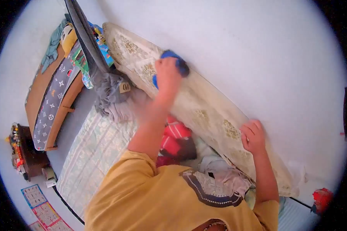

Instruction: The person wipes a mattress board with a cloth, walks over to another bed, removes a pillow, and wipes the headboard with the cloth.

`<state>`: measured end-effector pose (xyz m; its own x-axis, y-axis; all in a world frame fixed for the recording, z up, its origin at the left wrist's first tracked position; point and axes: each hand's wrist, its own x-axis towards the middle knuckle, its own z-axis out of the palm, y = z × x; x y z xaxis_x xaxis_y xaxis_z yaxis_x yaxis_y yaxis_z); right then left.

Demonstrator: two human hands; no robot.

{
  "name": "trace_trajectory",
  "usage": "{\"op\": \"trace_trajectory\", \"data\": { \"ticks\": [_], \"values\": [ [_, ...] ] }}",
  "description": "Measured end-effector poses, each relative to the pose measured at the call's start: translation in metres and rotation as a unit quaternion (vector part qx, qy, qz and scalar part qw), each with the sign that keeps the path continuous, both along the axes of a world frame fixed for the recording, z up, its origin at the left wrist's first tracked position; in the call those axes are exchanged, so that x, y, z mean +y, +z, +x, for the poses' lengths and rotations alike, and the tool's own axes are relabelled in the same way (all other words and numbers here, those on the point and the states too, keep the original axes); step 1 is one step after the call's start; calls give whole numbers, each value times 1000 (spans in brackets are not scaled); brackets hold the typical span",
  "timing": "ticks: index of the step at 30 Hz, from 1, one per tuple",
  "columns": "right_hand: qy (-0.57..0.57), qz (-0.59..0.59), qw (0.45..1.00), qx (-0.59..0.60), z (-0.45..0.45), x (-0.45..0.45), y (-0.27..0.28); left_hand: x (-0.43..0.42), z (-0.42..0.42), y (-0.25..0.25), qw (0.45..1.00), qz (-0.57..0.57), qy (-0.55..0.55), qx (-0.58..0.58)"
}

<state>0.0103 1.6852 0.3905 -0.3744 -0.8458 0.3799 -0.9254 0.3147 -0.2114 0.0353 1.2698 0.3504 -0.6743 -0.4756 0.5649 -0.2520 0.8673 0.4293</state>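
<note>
My left hand (168, 73) is closed around a blue, soft-looking bundle (183, 68), perhaps a cloth. It presses the bundle against the upper part of a cream mattress (204, 98) with gold floral patches, which stands tilted on its side along the white wall. Blue shows on both sides of the hand; the palm side is hidden. Farther right, my right hand (253, 135) has its fingers curled at the mattress's upper edge. Its fingertips are partly hidden, but it appears to grip that edge.
Below the mattress lie a red plaid cloth (176, 134) and rumpled clothes (223, 171). A pale patterned bedding surface (98, 150) spreads to the left, beside a brown wooden panel (67, 106). A dark grey post-like strip (89, 34) rises at the upper left. Something red (322, 200) sits at the lower right.
</note>
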Motion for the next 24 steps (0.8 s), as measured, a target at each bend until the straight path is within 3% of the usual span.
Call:
{"op": "trace_trajectory", "data": {
  "ticks": [2,3,4,6,9,14,16,20,22,24],
  "values": [
    [7,-4,1000,-7,1,3,-1,64,12,15,996,3,-73,-45],
    [14,-9,1000,-20,-1,4,-1,98,12,2,996,24,-83,8],
    [19,-15,999,-33,-2,5,-2,128,15,5,988,10,-145,-43],
    [16,-31,999,-25,-4,5,-4,193,28,4,975,35,-219,-6],
    [-9,-47,998,-39,6,11,-2,241,43,18,968,43,-249,-4],
    [-81,-71,994,-12,33,37,-6,192,32,-5,976,47,-215,-2],
    [-88,-59,994,-14,34,49,-15,153,30,-4,987,-13,-156,-25],
    [-129,-93,986,-47,38,42,-15,77,24,12,997,-18,-79,0],
    [-145,-125,979,-65,36,37,-14,32,13,5,999,-38,-21,-21],
    [-147,-124,980,-42,33,34,-15,-4,1,10,993,28,54,-97]
  ]
}}
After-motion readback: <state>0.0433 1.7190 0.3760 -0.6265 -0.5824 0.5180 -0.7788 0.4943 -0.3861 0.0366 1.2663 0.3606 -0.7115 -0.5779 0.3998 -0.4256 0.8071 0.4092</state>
